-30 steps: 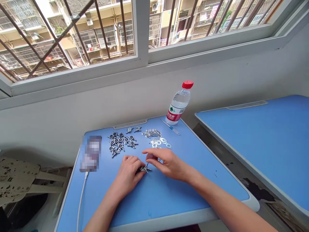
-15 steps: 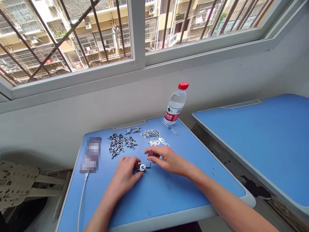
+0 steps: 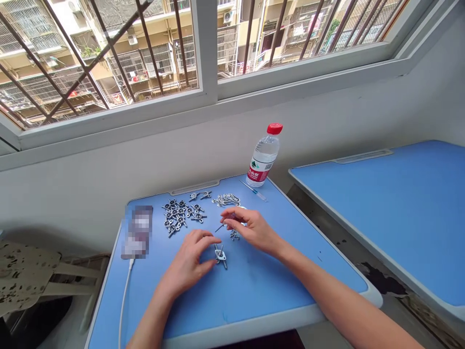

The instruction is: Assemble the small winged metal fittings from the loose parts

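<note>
My left hand [image 3: 194, 259] has its thumb and index finger at the sides of a small metal fitting [image 3: 221, 255], which has a light oval plate on top and thin pins sticking out. The fitting rests on the blue table. Pinched in the fingers of my right hand [image 3: 250, 228] is a small screwdriver [image 3: 219, 228]; its thin shaft points left and down, while most of the handle is hidden. Below the right palm lies a little heap of screws [image 3: 234, 235].
Several dark metal fittings [image 3: 178, 213] are grouped at the back left, with flat metal plates [image 3: 225, 199] to their right. Behind stand a water bottle [image 3: 264, 160] and a second screwdriver [image 3: 254, 191]. A blurred phone [image 3: 137, 232] with a white cable [image 3: 125, 291] lies left.
My right hand has lifted the screwdriver up and away from the fitting, tilting its shaft. The fitting has turned on the table under my left fingers. The screws now show.
</note>
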{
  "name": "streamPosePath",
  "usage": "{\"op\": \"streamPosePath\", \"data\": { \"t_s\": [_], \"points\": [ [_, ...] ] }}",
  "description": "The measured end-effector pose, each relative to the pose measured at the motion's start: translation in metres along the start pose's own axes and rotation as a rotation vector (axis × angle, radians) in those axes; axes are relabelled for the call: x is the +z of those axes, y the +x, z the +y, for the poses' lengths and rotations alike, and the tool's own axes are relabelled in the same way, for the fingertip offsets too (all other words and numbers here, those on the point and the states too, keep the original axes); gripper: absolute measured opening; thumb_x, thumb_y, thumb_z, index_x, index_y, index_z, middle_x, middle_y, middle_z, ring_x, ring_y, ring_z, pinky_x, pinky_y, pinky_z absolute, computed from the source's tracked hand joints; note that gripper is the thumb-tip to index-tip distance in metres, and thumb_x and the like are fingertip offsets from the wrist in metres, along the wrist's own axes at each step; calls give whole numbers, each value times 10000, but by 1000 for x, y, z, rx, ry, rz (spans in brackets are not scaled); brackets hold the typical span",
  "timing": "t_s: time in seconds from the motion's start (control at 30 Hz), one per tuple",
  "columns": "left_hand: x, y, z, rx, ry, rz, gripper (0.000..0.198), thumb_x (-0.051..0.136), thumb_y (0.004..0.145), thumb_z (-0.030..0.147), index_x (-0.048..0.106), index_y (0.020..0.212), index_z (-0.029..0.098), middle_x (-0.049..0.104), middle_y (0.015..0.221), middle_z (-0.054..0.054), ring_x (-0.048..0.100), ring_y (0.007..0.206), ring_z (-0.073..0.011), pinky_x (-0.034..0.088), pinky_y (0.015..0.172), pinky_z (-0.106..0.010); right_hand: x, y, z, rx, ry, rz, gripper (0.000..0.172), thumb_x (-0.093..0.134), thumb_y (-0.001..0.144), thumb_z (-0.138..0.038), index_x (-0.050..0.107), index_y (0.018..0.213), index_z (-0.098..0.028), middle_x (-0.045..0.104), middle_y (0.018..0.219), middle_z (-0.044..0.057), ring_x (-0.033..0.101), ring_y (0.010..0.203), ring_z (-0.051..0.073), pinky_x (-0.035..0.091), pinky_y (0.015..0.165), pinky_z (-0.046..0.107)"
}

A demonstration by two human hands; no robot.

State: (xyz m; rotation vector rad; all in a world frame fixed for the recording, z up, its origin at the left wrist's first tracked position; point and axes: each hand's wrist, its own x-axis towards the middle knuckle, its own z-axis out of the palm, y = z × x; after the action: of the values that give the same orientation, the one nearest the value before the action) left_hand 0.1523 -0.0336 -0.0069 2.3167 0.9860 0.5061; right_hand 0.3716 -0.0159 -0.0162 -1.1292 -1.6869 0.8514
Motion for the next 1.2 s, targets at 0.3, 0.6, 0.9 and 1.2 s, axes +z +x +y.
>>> {"op": "streamPosePath", "data": {
  "t_s": [0.3,0.6,0.9,1.2],
  "points": [
    [18,6,-3,144,198,-65,214,579,921,170,650,1090,282,641,1026,-36,540,965,-202,432,822,-354,-2,-2,-4,-10,16,4,170,559,889,-311,649,942,-176,708,794,45,660,631,147,555,606,279],
    [14,3,5,64,222,-87,261,614,890,183,611,1138,267,646,976,-31,544,920,-215,407,805,-361,-7,-2,-6,-22,4,19,150,557,888,-277,646,946,-170,699,796,43,644,637,141,535,585,269],
    [14,4,5,23,228,-124,82,637,890,202,623,968,225,646,908,-8,556,844,-187,374,763,-332,-10,-5,-10,-55,-8,31,174,538,901,-278,656,955,-160,716,845,61,658,659,146,558,606,284],
    [17,3,6,-14,211,-150,86,648,880,184,599,944,213,637,896,-6,551,836,-191,359,767,-337,-17,-9,-19,-70,-40,58,148,547,903,-242,661,967,-172,722,873,52,669,681,145,570,618,275]
  ]
}}
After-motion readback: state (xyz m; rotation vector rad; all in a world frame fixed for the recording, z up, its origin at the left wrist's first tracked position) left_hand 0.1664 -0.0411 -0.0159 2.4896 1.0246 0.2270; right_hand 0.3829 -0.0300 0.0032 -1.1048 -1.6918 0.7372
